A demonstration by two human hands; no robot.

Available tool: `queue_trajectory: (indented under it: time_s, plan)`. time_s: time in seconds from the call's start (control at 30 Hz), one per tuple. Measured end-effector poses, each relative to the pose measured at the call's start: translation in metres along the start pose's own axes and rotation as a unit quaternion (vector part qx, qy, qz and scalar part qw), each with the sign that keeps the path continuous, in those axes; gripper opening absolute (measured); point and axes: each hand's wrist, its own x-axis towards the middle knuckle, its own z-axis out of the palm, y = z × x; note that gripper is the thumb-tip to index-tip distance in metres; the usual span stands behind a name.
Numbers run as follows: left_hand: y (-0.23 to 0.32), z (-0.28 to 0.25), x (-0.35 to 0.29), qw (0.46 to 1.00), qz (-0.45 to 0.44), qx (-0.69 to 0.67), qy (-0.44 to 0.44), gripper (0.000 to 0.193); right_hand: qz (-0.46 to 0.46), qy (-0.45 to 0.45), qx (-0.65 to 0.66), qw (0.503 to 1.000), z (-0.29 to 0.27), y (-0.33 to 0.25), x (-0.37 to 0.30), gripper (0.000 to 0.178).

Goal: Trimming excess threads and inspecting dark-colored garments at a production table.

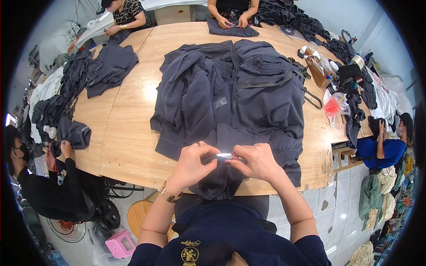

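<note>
Both of my hands meet above the near edge of the table, over a dark grey jacket [266, 106]. Small thread snips [227, 156] with bright blades and a red part lie in the grip of my right hand [256, 162], the blades pointing left. Thumb and forefinger of my left hand [195, 163] are pinched close to the blade tips; whatever they hold is too small to make out. The jacket lies spread out, with a zip down its middle, gathered elastic parts and a small lighter patch [219, 103] on its front.
More dark garments [111, 66] lie at the table's left. A clear cup with red contents [333, 105] and a brown box [317, 71] stand at the right. Co-workers sit around the table, one handling dark cloth [233, 29] at the far side. A wooden stool [142, 217] is below left.
</note>
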Motion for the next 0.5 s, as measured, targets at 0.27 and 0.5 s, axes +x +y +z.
queue_trajectory:
  time_s: [0.27,0.5]
  plan:
    - [-0.0010,0.0018,0.0008,1.000,-0.014,-0.013,0.001,0.019,0.002,0.018,0.035,0.999,0.0077,-0.0003,-0.0037,0.034]
    - [-0.0023,0.0046,0.0005,1.000,0.002,-0.002,0.024,0.018,0.004,0.025,0.026,0.999,0.0105,-0.0019,-0.0034,0.035]
